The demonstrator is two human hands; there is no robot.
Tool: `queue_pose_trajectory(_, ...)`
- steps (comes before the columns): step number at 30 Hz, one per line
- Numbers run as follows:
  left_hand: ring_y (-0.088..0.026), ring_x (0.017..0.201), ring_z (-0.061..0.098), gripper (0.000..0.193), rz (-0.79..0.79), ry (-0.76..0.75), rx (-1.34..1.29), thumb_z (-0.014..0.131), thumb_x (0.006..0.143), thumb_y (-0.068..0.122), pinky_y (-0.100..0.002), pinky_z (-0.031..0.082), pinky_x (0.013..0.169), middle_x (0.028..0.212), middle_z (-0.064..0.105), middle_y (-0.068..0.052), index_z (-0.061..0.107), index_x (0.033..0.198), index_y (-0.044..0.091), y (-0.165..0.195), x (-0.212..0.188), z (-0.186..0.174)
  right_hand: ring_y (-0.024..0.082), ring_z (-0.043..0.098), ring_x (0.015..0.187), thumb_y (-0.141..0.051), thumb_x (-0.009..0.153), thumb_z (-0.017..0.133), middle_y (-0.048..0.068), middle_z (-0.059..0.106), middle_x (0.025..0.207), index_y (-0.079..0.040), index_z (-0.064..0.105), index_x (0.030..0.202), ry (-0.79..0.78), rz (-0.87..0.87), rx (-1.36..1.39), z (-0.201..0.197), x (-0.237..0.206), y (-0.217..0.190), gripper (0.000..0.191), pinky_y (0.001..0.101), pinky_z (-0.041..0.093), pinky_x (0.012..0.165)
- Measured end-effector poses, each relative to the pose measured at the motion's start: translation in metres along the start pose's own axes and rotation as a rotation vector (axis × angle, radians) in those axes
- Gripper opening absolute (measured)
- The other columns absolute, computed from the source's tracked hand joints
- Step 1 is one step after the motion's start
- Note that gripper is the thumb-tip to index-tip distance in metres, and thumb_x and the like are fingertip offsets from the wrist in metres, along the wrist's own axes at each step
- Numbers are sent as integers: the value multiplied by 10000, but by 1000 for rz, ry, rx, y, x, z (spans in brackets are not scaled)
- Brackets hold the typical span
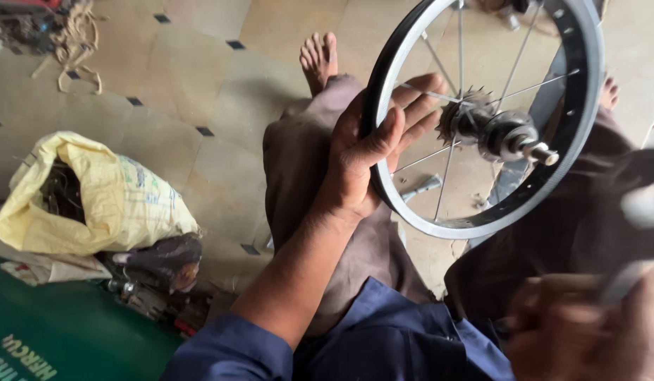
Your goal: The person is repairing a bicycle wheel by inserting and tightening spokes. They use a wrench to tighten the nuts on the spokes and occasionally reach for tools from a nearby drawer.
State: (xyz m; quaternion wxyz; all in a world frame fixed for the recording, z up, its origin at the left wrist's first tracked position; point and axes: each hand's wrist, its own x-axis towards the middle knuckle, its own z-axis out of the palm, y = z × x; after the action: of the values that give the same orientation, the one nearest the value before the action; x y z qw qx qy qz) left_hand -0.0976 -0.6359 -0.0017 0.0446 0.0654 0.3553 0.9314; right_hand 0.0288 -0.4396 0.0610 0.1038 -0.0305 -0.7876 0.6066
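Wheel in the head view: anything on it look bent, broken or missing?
The wheel looks sparse: few spokes, and several rim holes sit empty. The rim shows no obvious bend. The left hand grips the rim's near edge; the right hand is too blurred to judge.

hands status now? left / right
Left hand: closed on the wheel rim.
Right hand: blurred, grips something grey; cannot tell what.
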Motion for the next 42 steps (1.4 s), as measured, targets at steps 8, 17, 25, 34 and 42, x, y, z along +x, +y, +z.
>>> queue_pose_trajectory(8,-325,1436,518,484,11,-9,-3,729,1081,256,-529,398,1258,1481,553,-212,525,1391,-54,13,-11,-2,268,707,758,-2,837,679,184,715,928,74,654,1298,57,-43,-117,-5,-1,24,468,305,545,699)
queue_pose_trajectory(17,-342,1384,555,506,37,-18,130,741,1079,220,-472,403,1267,1461,580,-243,532,1404,-107,14,-1,-8,257,711,770,-14,878,673,187,717,961,74,650,1307,-228,-187,-388,13,19,14,438,301,549,709)
queue_pose_trajectory(25,-356,1383,582,430,48,-25,206,736,1068,224,-527,462,1239,1424,613,-245,583,1350,-62,11,5,-16,247,714,780,-25,915,667,189,718,991,74,646,1314,-310,-324,-442,24,18,16,412,297,554,718)
queue_pose_trajectory(34,-349,1392,566,446,16,-28,107,742,1057,211,-490,435,1251,1426,602,-223,580,1365,-67,18,12,-29,236,718,792,-38,957,661,191,720,1024,73,642,1323,-67,-286,-250,34,24,11,383,293,559,728)
queue_pose_trajectory(42,-341,1388,580,445,-10,-53,127,745,1081,217,-484,448,1253,1431,612,-225,562,1360,-78,30,12,-41,226,721,802,-49,994,656,193,721,1053,73,638,1331,177,-203,-100,44,27,12,359,289,563,737)
